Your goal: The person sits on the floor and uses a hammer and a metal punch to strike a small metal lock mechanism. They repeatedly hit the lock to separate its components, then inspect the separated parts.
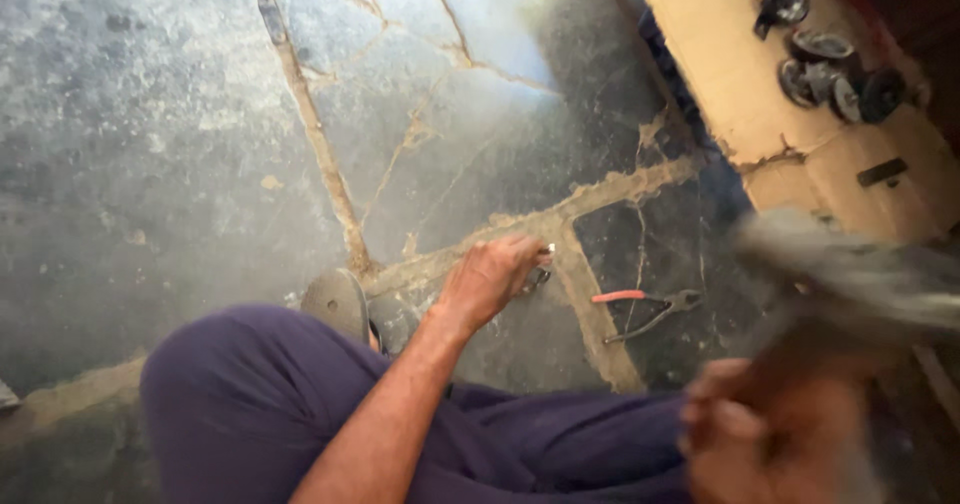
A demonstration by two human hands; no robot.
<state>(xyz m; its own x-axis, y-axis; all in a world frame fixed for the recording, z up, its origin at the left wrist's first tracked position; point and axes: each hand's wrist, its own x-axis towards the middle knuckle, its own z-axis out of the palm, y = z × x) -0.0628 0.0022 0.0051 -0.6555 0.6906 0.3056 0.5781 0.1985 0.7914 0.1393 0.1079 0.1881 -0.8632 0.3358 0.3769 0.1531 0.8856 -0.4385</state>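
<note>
My left hand (490, 279) pinches a small metal piece (543, 256) on the stone floor (180, 144), unstruck, while my blurred right hand (770, 434) grips a raised hammer (850, 274).

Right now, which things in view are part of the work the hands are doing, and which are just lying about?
In hand:
- left hand pressing a small metal piece to the cracked stone floor
- right hand raised, motion-blurred, gripping a blurred grey tool

Lying about:
- red-handled pliers on the floor
- dark round discs on the flattened brown cardboard
- grey sandal
</note>
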